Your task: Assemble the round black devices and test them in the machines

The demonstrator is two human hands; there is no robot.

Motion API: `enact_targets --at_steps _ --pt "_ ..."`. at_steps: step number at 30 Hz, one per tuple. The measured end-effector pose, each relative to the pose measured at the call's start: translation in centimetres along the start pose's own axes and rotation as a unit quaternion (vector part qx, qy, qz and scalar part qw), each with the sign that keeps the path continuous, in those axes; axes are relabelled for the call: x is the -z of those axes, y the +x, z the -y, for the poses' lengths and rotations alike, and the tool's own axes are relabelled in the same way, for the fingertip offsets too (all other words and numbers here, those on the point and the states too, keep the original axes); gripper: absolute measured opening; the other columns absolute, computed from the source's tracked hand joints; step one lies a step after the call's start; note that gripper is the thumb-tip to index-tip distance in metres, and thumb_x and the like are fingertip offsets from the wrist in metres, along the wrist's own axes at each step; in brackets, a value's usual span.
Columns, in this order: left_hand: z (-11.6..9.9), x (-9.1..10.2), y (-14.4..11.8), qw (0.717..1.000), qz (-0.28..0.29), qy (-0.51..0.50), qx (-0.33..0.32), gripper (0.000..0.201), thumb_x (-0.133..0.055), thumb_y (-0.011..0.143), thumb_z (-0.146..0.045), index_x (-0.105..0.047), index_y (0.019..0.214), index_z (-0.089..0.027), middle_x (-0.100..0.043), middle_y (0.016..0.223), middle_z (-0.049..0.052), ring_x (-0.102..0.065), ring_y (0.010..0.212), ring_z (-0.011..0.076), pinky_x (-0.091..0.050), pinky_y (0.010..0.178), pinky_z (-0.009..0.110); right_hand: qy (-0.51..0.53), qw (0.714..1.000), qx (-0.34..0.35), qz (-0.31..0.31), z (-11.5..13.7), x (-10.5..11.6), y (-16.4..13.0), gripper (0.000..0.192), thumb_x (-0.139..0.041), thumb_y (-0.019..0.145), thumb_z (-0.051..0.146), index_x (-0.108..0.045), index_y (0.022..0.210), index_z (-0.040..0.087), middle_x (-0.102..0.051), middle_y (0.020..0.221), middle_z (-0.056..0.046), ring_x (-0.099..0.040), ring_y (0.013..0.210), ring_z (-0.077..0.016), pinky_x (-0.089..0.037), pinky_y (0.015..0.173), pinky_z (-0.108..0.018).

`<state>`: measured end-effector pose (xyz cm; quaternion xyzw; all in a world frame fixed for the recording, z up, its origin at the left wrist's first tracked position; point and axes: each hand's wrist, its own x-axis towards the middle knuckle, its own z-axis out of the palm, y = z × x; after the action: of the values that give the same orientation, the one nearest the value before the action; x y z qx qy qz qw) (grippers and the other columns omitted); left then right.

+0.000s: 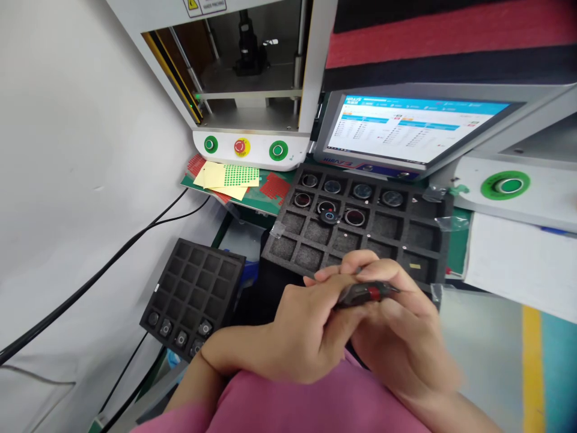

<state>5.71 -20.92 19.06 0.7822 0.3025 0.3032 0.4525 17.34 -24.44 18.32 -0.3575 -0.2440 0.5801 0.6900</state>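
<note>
Both my hands meet low in the middle of the head view. A slim dark piece with a red patch [365, 293] lies between them, seen side-on; its exact kind is unclear. My left hand [311, 325] grips its left end between thumb and fingers. Around the right end, my right hand [406, 325] has its fingers curled. Just beyond the hands is a black foam tray [295, 243] with square pockets. Round watch faces [362, 191] sit in several of its far pockets. A small round black part with metal contacts [329, 216] rests across a pocket edge.
A smaller foam tray [189, 273] at left holds several dark parts near its front edge. Behind stand a press machine with buttons [250, 149] and a lit monitor [406, 129]. Sticker sheets [241, 175] lie by the press. Black cables [130, 243] run along the left wall.
</note>
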Motion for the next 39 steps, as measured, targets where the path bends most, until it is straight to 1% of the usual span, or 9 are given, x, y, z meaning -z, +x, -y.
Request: enact_targets --at_steps 4,9,16,20,22,24,28,35,39 --pt "0.0 -0.2 -0.1 1.0 -0.023 -0.001 -0.004 0.024 -0.043 0.1 -0.022 -0.059 0.115 -0.013 -0.076 0.093 0.009 -0.074 0.085 0.0204 -0.06 0.071 0.03 -0.035 0.999 0.022 -0.028 -0.3 -0.3 -0.5 0.006 -0.068 0.088 0.028 -0.072 0.092 0.027 -0.054 0.095 -0.002 -0.071 0.088 -0.0214 -0.065 0.064 -0.031" --pt "0.3 -0.7 -0.3 0.996 -0.059 0.054 -0.047 0.026 -0.038 0.103 -0.026 -0.058 0.115 -0.014 -0.076 0.095 0.009 -0.075 0.082 0.0196 -0.058 0.066 0.027 -0.039 0.997 0.054 -0.044 -0.9 -0.4 -0.8 0.007 -0.066 0.09 0.027 -0.072 0.093 0.026 -0.052 0.096 -0.001 -0.071 0.088 -0.0187 -0.064 0.081 -0.034" --pt "0.0 -0.5 -0.6 0.998 -0.029 0.057 -0.012 0.032 -0.036 0.103 -0.029 -0.06 0.119 -0.014 -0.076 0.087 0.006 -0.074 0.075 0.018 -0.059 0.065 0.027 -0.021 0.996 0.06 0.065 -0.9 0.8 -0.4 0.013 -0.064 0.092 0.031 -0.069 0.101 0.025 -0.054 0.099 -0.004 -0.071 0.094 -0.0236 -0.066 0.078 -0.041" --pt "0.3 -0.1 -0.4 0.999 -0.009 0.018 -0.046 0.034 -0.037 0.102 -0.028 -0.058 0.123 -0.012 -0.076 0.101 0.012 -0.075 0.081 0.0198 -0.06 0.068 0.028 -0.076 0.988 0.123 0.044 -1.1 0.7 -0.7 0.011 -0.06 0.096 0.024 -0.066 0.104 0.024 -0.053 0.1 -0.002 -0.072 0.093 -0.0209 -0.065 0.083 -0.038" --pt "0.9 0.0 -0.2 0.997 -0.007 -0.03 -0.074 0.033 -0.039 0.102 -0.027 -0.059 0.122 -0.01 -0.076 0.096 0.012 -0.073 0.07 0.0159 -0.058 0.067 0.025 -0.135 0.974 0.178 0.037 -1.1 0.5 -0.9 0.014 -0.055 0.097 0.018 -0.064 0.107 0.022 -0.052 0.102 -0.003 -0.072 0.095 -0.0209 -0.065 0.083 -0.038" --pt "1.8 -0.1 -0.1 0.99 -0.013 -0.084 -0.112 0.03 -0.043 0.101 -0.027 -0.062 0.116 -0.01 -0.074 0.074 0.005 -0.069 0.056 0.0125 -0.056 0.063 0.022 -0.207 0.948 0.236 0.052 -1.0 0.5 -1.0 0.017 -0.053 0.096 0.015 -0.062 0.11 0.019 -0.053 0.103 -0.005 -0.071 0.099 -0.0224 -0.064 0.086 -0.04" --pt "3.8 -0.7 -0.2 0.975 0.002 -0.169 -0.146 0.028 -0.045 0.099 -0.032 -0.067 0.102 -0.015 -0.059 0.044 -0.003 -0.065 0.048 0.0137 -0.053 0.055 0.021 -0.322 0.889 0.319 0.07 -0.9 0.2 -1.1 0.022 -0.055 0.089 0.009 -0.06 0.11 0.017 -0.056 0.1 -0.006 -0.07 0.1 -0.0238 -0.065 0.085 -0.041" --pt "5.0 -1.1 -1.0 0.925 0.068 -0.371 -0.035 0.031 -0.055 0.093 -0.046 -0.061 0.083 -0.018 -0.054 0.044 -0.005 -0.058 0.042 0.0098 -0.045 0.05 0.02 -0.352 0.872 0.337 0.033 -0.9 -0.4 -1.3 0.027 -0.06 0.084 0.007 -0.062 0.109 0.017 -0.061 0.096 -0.007 -0.072 0.094 -0.0221 -0.066 0.074 -0.031" --pt "4.2 -1.0 -1.3 0.893 0.113 -0.432 0.054 0.042 -0.051 0.095 -0.054 -0.06 0.081 -0.016 -0.057 0.052 -0.004 -0.051 0.038 0.0062 -0.042 0.046 0.018 -0.325 0.896 0.289 0.091 0.1 0.6 -1.2 0.057 -0.064 0.081 0.006 -0.052 0.133 0.026 -0.06 0.11 -0.01 -0.069 0.101 -0.0248 -0.067 0.077 -0.036"
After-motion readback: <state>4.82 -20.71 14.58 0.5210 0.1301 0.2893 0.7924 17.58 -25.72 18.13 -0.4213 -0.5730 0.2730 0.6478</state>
